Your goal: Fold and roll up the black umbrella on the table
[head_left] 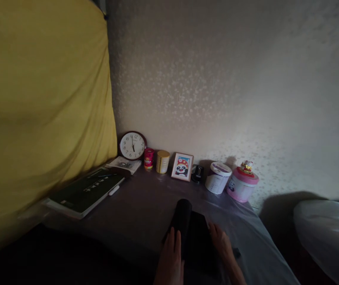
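A black roll (183,213) lies on the grey-covered table, with a flat black piece (200,233) spreading from it to the right. My left hand (171,257) rests on the left side of the roll, its fingers stretched forward and slightly apart. At the right edge of the flat black piece is my right hand (221,241), fingers bent against that edge; whether they pinch it is too dark to tell. A small dark object (236,252) sits just right of my right wrist.
Along the wall stand a clock (132,145), a red can (148,158), a yellow tin (162,162), a framed panda picture (182,166), a white tub (218,178) and a pink-lidded tub (242,186). A dark green board (89,190) lies left, beside a yellow cloth (44,91).
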Tool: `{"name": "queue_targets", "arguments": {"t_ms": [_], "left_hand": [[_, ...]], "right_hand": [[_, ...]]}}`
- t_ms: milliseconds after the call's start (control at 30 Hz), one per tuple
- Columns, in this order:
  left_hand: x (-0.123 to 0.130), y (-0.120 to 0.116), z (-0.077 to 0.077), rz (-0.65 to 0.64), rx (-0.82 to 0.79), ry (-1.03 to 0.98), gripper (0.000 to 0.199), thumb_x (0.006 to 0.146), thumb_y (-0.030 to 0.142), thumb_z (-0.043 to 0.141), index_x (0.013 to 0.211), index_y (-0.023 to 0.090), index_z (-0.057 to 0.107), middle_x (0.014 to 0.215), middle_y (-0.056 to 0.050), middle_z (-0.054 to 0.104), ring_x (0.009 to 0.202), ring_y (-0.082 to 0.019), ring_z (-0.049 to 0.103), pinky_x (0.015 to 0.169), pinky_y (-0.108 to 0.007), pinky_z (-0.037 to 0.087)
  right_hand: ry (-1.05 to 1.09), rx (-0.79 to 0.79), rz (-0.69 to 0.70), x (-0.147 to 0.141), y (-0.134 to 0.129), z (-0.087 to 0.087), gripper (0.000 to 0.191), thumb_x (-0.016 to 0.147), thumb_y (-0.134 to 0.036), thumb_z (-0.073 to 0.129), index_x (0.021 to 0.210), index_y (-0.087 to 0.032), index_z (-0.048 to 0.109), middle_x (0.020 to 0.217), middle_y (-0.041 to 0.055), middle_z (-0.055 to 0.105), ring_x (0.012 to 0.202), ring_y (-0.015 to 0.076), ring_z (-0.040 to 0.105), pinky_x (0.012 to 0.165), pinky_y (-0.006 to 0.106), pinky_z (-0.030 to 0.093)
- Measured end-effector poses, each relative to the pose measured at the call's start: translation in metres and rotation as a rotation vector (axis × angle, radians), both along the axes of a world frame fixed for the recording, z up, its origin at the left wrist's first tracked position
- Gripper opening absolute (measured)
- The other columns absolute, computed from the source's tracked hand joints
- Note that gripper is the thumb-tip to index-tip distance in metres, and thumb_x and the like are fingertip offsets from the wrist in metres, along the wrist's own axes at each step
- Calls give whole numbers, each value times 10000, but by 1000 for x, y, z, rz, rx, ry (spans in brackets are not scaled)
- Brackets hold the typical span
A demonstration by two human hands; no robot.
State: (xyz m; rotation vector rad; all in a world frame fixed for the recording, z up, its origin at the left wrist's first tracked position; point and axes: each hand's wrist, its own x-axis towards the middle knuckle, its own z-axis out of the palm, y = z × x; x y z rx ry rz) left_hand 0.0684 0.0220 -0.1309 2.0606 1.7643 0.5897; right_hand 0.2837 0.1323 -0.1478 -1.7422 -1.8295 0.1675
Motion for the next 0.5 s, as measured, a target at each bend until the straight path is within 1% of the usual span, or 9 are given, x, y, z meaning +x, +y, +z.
{"name": "queue_targets", "arguments": {"t_ms": [100,200,267,367,500], "left_hand": [[1,-3,5,-2,-20,27,713,748,138,416,1408,101,147,1492,-141,93,1359,-282,159,1080,-441,276],[1,-6,8,7,-5,23,707,750,107,393,1409,100,138,1492,-138,80,1361,-279,145,1080,-450,274],[1,-7,8,7,8,18,701,751,94,379,1409,100,137,1494,-140,83,1361,-275,152,1081,-447,273],[0,-7,9,-2,11,24,691,759,106,378,1406,84,136,1495,-156,87,1361,-268,157,1088,-429,264],[-1,-7,7,-7,29,25,684,771,119,378,1405,71,126,1496,-166,78,1364,-263,146,1090,-426,255]], "right_hand": [[100,-97,11,-6,-12,0,349,812,-343,349,859,-240,679,865,68,713,759,217,673,617,276,464],[221,-114,7,-14,-21,6,425,797,-472,340,866,-215,671,874,84,714,844,255,665,675,296,474],[274,-112,-4,-17,-26,11,472,778,-529,348,884,-193,662,878,98,714,866,275,658,696,312,474],[307,-102,-10,-20,-31,16,469,752,-538,377,892,-186,654,893,101,711,864,281,655,709,324,470],[340,-84,19,-21,-34,18,450,739,-545,400,865,-195,653,860,89,709,822,258,659,698,313,476]]}}
